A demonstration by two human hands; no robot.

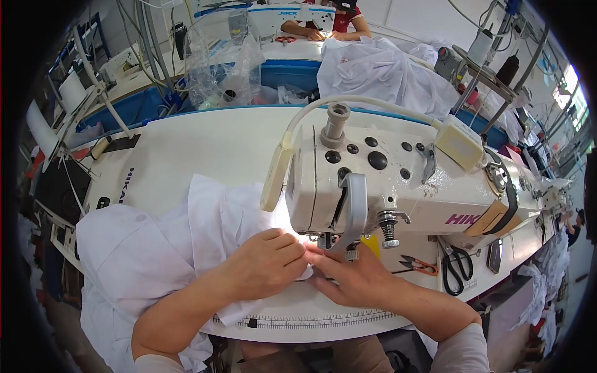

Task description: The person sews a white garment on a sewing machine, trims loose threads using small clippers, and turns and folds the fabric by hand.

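Note:
A white sewing machine (385, 168) stands over the table, its lamp lighting the needle area. White fabric (217, 214) runs from under the machine head leftward and hangs over the table's front left edge. My left hand (267, 264) is closed in a pinch on the fabric just left of the needle area. My right hand (354, 276) reaches in under the machine head, its fingers stretched out and its thumb apart. Its fingertips meet those of my left hand beside the fabric. The needle and the exact stitching point are hidden behind the machine head and my fingers.
Black-handled scissors (457, 267) and orange-handled thread snips (420, 266) lie right of my right hand. A ruler strip (311, 321) follows the table's front edge. Opposite, a person (345, 25) works at another machine beside a white fabric pile (379, 78). Thread cones (482, 46) stand at upper right.

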